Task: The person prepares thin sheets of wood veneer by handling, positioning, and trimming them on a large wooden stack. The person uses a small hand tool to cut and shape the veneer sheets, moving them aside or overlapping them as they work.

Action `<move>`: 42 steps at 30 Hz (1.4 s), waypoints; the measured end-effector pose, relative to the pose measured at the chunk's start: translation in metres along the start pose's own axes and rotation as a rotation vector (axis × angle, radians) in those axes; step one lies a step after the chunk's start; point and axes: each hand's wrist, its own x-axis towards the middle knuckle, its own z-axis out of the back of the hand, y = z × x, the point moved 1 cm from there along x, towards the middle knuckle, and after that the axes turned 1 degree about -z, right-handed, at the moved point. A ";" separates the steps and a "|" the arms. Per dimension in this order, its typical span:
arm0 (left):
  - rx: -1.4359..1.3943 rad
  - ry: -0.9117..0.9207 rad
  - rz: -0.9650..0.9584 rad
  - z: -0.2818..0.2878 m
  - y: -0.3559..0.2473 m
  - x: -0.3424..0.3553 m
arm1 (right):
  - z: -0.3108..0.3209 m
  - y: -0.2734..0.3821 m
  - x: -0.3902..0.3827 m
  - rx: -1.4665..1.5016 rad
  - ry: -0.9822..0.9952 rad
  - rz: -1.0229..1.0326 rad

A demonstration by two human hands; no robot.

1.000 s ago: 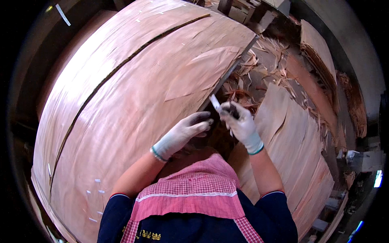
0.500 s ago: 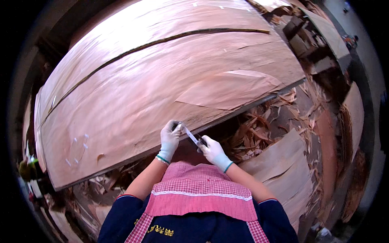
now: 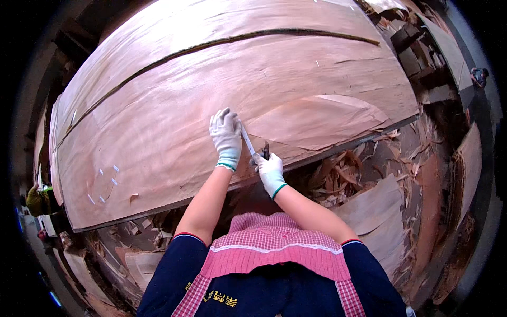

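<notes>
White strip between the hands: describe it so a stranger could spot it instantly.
Find the big pinkish wood sheet. Toward its near edge, a thin white strip slants from the gloved left hand down to the right hand. It is longer than the short white pieces at the sheet's left.

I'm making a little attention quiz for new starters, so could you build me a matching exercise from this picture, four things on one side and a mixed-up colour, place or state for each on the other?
Things:
1. White strip
2. Apron
3. Right hand
4. Wood scraps

Descriptions:
A. Pink, partly checked
B. Strewn past the near edge of the wood sheet
C. Closed around a dark object
D. Spanning from the left hand to the other hand

Pairs: 1-D, 2-A, 3-C, 4-B
</notes>
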 end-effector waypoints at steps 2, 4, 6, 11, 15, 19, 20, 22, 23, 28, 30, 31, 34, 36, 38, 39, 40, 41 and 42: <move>0.076 0.087 -0.073 0.002 0.003 -0.013 | 0.003 0.001 0.008 0.039 0.053 0.021; 0.172 0.246 -0.106 0.005 0.013 -0.023 | 0.017 0.025 0.009 -0.506 0.009 0.298; 0.199 0.283 -0.092 0.007 0.003 -0.017 | 0.049 0.043 0.014 -0.749 -0.074 0.438; 0.059 0.508 -0.656 -0.024 -0.050 -0.058 | 0.100 0.032 0.011 0.042 -0.081 0.021; 0.013 0.620 -0.615 -0.021 -0.073 -0.057 | 0.128 0.060 0.026 -1.102 -0.065 0.516; 0.085 0.658 -0.581 -0.026 -0.086 -0.054 | 0.178 0.116 0.048 -0.720 -0.109 0.321; 0.002 0.665 -0.547 -0.031 -0.092 -0.042 | 0.186 0.130 0.054 -0.531 -0.104 0.252; -0.017 0.589 -0.555 -0.057 -0.115 -0.009 | 0.203 0.148 0.078 -0.299 -0.115 0.245; -0.035 0.512 -0.559 -0.074 -0.130 0.010 | 0.214 0.147 0.098 -0.256 -0.138 0.309; -0.073 0.481 -0.590 -0.150 -0.169 0.080 | 0.205 0.170 0.153 -0.018 -0.225 0.282; -0.054 0.516 -0.773 -0.170 -0.181 0.084 | 0.213 0.164 0.175 -0.231 -0.350 0.336; -0.035 0.547 -0.960 -0.181 -0.196 0.085 | 0.227 0.152 0.191 -0.290 -0.427 0.409; 0.134 0.571 -0.975 -0.177 -0.181 0.085 | 0.197 0.190 0.169 -1.027 -0.435 0.509; 0.197 0.631 -0.987 -0.177 -0.197 0.084 | 0.213 0.200 0.173 -1.187 -0.431 0.426; 0.209 0.608 -0.982 -0.178 -0.195 0.084 | 0.228 0.211 0.167 -1.134 -0.419 0.462; 0.228 0.592 -0.962 -0.179 -0.193 0.082 | 0.240 0.211 0.159 -1.070 -0.407 0.492; 0.228 0.581 -0.966 -0.176 -0.201 0.082 | 0.263 0.200 0.156 -0.803 -0.400 0.468; 0.205 0.571 -0.993 -0.177 -0.212 0.083 | 0.291 0.181 0.157 -0.537 -0.392 0.451; 0.203 0.619 -0.960 -0.178 -0.219 0.083 | 0.315 0.162 0.152 -0.410 -0.422 0.499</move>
